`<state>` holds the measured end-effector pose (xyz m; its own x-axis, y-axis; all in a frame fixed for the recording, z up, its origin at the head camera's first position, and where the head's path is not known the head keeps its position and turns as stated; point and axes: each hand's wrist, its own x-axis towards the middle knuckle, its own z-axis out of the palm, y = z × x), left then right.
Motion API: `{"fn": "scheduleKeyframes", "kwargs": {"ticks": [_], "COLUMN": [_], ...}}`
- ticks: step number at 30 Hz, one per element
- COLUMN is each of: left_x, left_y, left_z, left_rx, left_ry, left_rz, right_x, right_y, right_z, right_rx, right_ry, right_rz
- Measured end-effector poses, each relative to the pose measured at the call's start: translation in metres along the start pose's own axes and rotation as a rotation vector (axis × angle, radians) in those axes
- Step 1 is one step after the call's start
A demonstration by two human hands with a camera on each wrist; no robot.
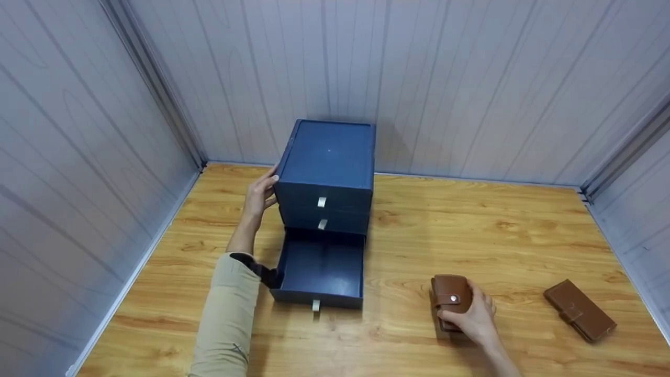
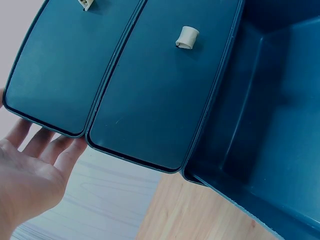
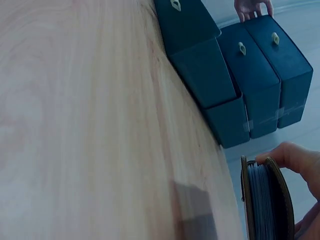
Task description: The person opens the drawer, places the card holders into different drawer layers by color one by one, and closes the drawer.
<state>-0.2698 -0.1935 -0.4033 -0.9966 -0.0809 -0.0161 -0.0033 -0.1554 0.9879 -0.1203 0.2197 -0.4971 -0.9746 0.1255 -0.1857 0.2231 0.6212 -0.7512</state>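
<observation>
My left hand (image 1: 258,195) rests against the left side of a dark blue drawer cabinet (image 1: 327,152), its fingers fairly straight along the upper drawers in the left wrist view. The bottom drawer (image 1: 322,262) is pulled out and bare inside; the two above are closed, each with a small pale pull tab. Off to the right, my right hand (image 1: 477,315) grips a brown leather card holder (image 1: 450,288) with a snap strap, thumb on the near side and fingers round the far side. A stack of thin sleeves shows between its covers in the right wrist view.
A longer brown wallet (image 1: 580,310) with a strap lies slanted on the wood-grain tabletop (image 1: 445,225), right of my right hand. Pale panelled walls (image 1: 445,89) stand behind the cabinet and on both sides.
</observation>
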Motion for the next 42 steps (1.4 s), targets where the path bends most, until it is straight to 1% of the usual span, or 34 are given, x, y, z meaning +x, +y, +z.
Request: {"fn": "scheduleKeyframes", "kwargs": {"ticks": [6,11,17,23,32,42], "left_x": [0.0,0.0,0.002,0.001,0.002,0.001], "left_y": [-0.001,-0.001,-0.001,-0.001,0.0,-0.002], "left_z": [-0.001,-0.001,-0.002,-0.003,-0.001,-0.001], "left_rx": [0.022,0.01,0.015,0.008,0.007,0.016], "left_ry": [-0.013,-0.019,-0.026,-0.028,-0.022,-0.012], "left_rz": [0.001,0.003,0.0,0.001,0.01,0.006], "right_x": [0.0,0.001,0.003,0.006,0.011,0.021], "right_y": [-0.019,-0.035,-0.056,-0.074,-0.096,-0.121], "right_z": [0.006,0.012,0.022,0.035,0.055,0.083], "right_rx": [0.014,0.01,0.0,0.004,0.043,0.061], "right_ry": [-0.012,-0.04,-0.054,-0.047,-0.048,-0.069], "right_rz": [-0.07,-0.135,-0.212,-0.27,-0.351,-0.489]}}
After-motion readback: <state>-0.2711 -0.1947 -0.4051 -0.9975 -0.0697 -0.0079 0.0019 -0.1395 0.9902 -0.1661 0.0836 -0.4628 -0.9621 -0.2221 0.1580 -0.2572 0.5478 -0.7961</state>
